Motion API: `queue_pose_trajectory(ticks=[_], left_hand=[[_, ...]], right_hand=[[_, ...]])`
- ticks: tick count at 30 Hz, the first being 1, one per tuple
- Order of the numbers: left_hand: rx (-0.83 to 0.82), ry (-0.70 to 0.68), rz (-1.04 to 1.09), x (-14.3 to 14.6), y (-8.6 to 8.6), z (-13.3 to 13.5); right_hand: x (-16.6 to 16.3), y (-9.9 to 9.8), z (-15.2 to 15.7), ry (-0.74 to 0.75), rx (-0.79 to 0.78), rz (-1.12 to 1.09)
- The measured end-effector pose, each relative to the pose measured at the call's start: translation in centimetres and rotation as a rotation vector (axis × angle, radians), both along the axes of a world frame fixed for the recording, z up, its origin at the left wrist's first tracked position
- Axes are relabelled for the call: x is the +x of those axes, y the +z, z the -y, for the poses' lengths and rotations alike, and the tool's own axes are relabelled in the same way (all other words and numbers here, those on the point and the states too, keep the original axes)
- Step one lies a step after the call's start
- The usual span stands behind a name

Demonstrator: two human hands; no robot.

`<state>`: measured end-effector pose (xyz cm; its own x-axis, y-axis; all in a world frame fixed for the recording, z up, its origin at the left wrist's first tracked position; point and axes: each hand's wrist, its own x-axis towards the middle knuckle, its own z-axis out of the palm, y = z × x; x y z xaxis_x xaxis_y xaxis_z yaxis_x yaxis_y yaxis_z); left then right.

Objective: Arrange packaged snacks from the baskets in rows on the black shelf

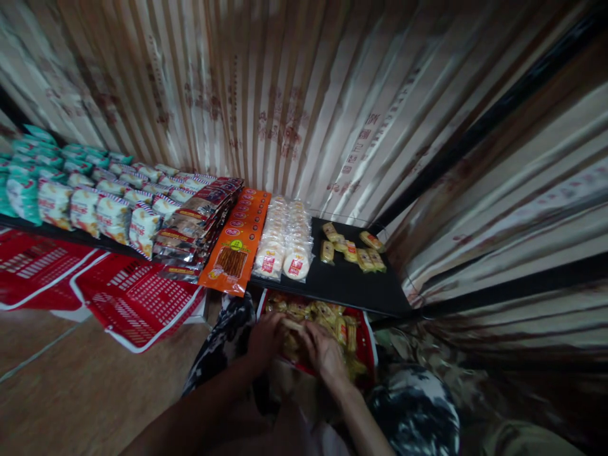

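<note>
**A:** What is at the left end of the shelf (351, 288)?

**B:** Teal packets (23, 190) fill the far left end, and rows of white packets (99, 215) stand beside them. Below the front edge there, red crates (137, 301) lie on the floor (71, 392).

**A:** And toward the middle?

**B:** Dark foil bags (199, 221) overlap one another. Next come orange packs (237, 244) in a line from the back edge to the front edge, where the nearest one hangs over. Just right of those, clear bags of round cakes (285, 244) are stacked in two rows.

**A:** Where are my hands?

**B:** They are below the front edge, near the right end, in the red basket (367, 345) on your lap. Your left hand (266, 339) rests on the heaped yellow packets (327, 313) at the basket's left side. Your right hand (325, 351) is just beside it, and the two hands meet over the heap.

**A:** Are the fingers gripping?

**B:** The fingers of both hands curl down into the heap. The view is too blurred to tell whether they are clamped on a packet.

**A:** Is anything further right?

**B:** A few small loose packets (354, 250) lie near the shelf's back right corner. The black surface around them is bare.
</note>
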<state>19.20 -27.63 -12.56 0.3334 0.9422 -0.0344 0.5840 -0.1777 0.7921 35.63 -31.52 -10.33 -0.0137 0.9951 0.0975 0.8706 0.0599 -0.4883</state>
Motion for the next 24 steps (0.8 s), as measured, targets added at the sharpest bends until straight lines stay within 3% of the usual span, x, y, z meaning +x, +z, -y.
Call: queue_pose_trajectory(ticks=[8,13,19,24], left_hand=[[-0.034,0.2,0.207,0.1,2.7,-1.2],[-0.091,0.268,0.45,0.4,3.2,-2.1],[-0.195,0.334,0.633,1.0,3.1,-2.0],[-0.286,0.395,0.719,1.6,2.8,-1.3]], right_hand=[[0.2,3.4,-1.7,-0.2,0.044,-0.28],[0.3,5.0,-2.4,-0.287,0.007,-0.5],[-1.1,4.2,-2.6,-0.412,-0.095,-0.991],[-2.4,2.9,-1.8,-0.4,-0.128,-1.111]])
